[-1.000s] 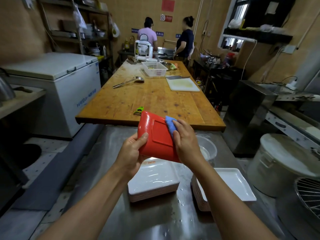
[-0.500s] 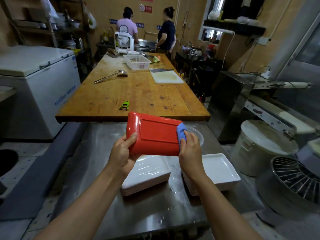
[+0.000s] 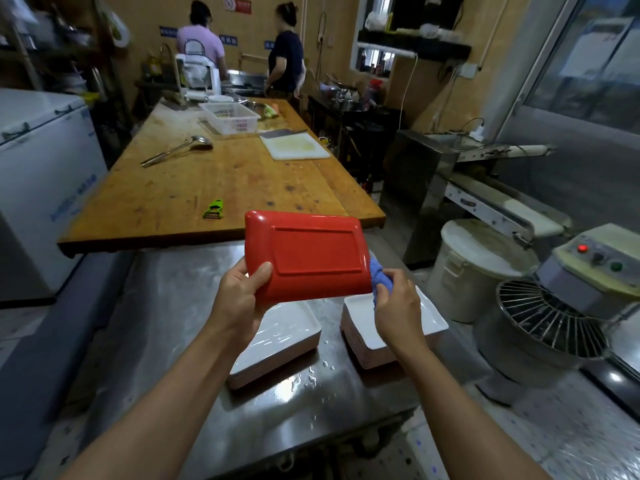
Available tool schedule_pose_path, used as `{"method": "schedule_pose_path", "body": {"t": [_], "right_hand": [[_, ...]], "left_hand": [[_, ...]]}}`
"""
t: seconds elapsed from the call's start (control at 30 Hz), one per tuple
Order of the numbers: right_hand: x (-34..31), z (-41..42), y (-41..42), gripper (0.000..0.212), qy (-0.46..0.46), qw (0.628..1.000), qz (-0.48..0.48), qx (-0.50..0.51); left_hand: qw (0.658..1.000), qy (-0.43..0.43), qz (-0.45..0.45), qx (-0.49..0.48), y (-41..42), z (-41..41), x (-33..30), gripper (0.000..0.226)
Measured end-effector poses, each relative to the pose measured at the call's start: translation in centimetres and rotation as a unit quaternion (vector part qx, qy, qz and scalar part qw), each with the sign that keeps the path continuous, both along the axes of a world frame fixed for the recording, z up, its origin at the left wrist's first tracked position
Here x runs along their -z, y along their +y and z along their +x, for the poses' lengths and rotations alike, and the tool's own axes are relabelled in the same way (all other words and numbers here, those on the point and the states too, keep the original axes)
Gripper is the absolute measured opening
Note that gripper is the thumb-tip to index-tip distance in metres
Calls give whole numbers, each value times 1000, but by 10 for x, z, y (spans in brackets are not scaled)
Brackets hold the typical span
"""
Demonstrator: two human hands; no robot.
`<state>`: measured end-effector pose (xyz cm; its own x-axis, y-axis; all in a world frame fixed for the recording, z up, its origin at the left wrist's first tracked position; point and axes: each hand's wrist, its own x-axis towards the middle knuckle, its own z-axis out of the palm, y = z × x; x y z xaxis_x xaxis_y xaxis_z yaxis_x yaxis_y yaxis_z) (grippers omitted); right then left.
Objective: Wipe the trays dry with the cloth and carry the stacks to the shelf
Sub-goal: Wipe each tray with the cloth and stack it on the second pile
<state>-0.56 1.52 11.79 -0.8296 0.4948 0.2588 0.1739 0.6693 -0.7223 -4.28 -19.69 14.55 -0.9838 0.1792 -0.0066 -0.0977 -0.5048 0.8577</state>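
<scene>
Wet steel worktop (image 3: 166, 306), beaded with water droplets (image 3: 311, 372); below the left hand (image 3: 242, 299), a stack of white trays (image 3: 277, 344); under the right hand (image 3: 398, 306), a second white stack (image 3: 367, 351), just beside the first; beyond both hands, a butting wooden worktop (image 3: 221, 181) bearing a green peeler (image 3: 213, 209), ladle (image 3: 180, 149), cutting board (image 3: 294, 146), white basket (image 3: 230, 116).

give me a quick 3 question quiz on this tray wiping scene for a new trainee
1. True or false: the left hand grips the red rectangular plastic tray by its left edge.
2. Multiple choice: the crumpled blue cloth in the right hand is at the tray's A) left edge B) right edge C) centre.
3. Fill in: below the hands, ___ stacks of white rectangular trays, the left stack and the right stack, stand on the wet steel counter.

Key: 1 true; 2 B; 3 two.
</scene>
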Motion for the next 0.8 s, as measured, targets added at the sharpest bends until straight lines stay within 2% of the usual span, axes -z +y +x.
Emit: {"method": "schedule_pose_path", "body": {"t": [0.07,0.13,0.17,0.23,0.3,0.37,0.43,0.5,0.57,0.67,0.8], "right_hand": [[-7,-3,18,25,-5,999,-37,17],[-15,-5,39,29,-11,991,-127,30],[-19,-6,49,26,-9,982,-189,29],[-28,-8,68,21,-11,954,-300,18],[-35,-10,85,25,-30,932,-360,30],[-35,-12,104,35,-67,936,-340,62],[-31,-14,124,46,-95,941,-318,67],[-24,-15,146,51,-145,930,-337,29],[-18,-14,168,50,-222,910,-350,-29],[-5,-16,198,32,-303,863,-402,-49],[16,-19,219,29,-314,854,-415,-13]], "left_hand": [[997,52,-53,7,6,3,-5,26],[976,146,-161,4,13,6,-10,29],[951,208,-230,2,17,8,-12,28],[879,323,-350,6,31,11,-11,29],[808,414,-419,11,49,15,-6,26],[746,486,-455,26,65,18,-2,6],[689,548,-474,23,83,19,1,13],[647,597,-474,30,99,17,5,12],[615,631,-470,47,114,15,11,8],[578,658,-478,69,133,8,24,12],[568,640,-514,55,147,-2,43,11]]}}
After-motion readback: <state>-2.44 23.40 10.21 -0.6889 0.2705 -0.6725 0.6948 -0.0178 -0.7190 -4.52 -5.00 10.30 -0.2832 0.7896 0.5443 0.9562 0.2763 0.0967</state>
